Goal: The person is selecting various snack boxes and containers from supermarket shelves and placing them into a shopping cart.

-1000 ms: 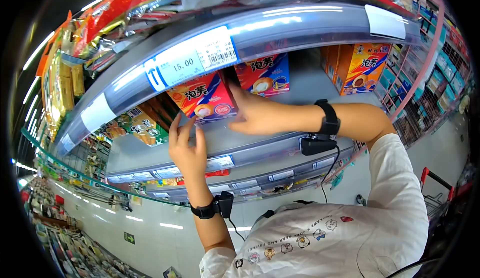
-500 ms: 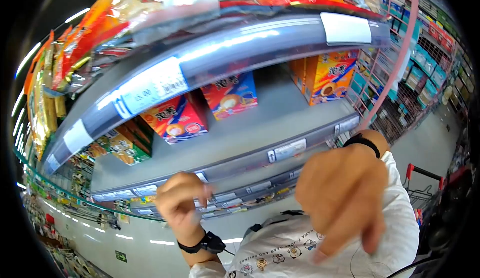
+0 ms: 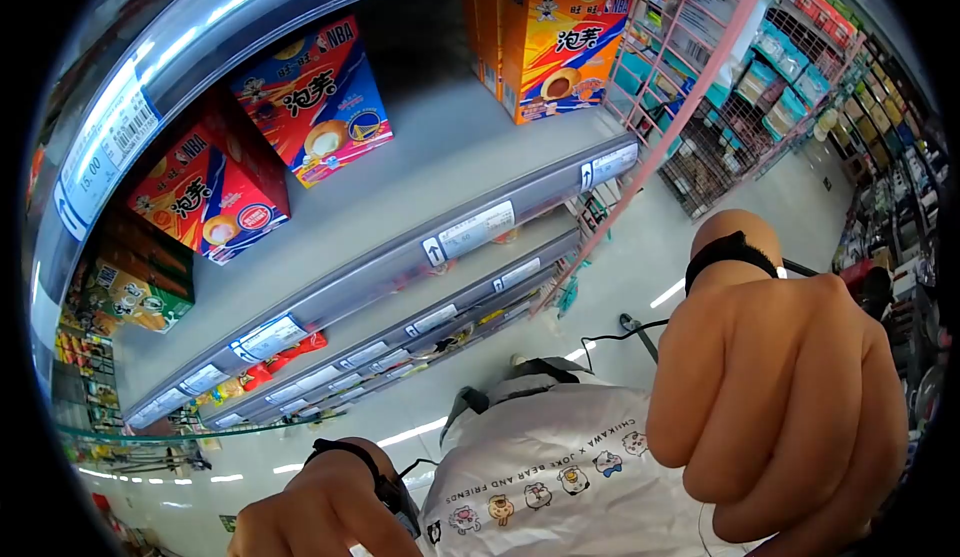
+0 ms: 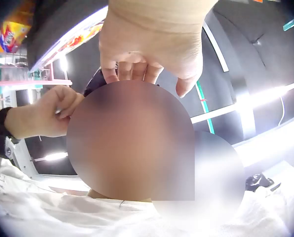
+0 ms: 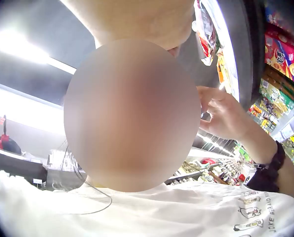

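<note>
Both hands are raised close to the head camera, away from the shelf. The right hand (image 3: 790,407) looms large at the lower right, its fingers bent inward; whether it grips anything is hidden. At the bottom left is the left hand (image 3: 310,517), partly cut off. In the left wrist view the left hand (image 4: 152,42) has lightly bent fingers and its thumb apart, beside a blurred area. A red box (image 3: 205,197), a red and blue box (image 3: 320,107), an orange box (image 3: 565,52) and a green box (image 3: 140,287) stand on the shelf (image 3: 420,177).
A price rail (image 3: 470,232) runs along the shelf's front edge, with lower shelves beneath. A pink wire rack (image 3: 690,87) adjoins the shelf's right end. Tiled floor (image 3: 600,307) lies beyond the person's white shirt (image 3: 540,457).
Both hands have left the shelf boxes and come up toward the head camera, looking larger. The head view has turned, so the shelf and boxes appear shifted to the left and nearer.
</note>
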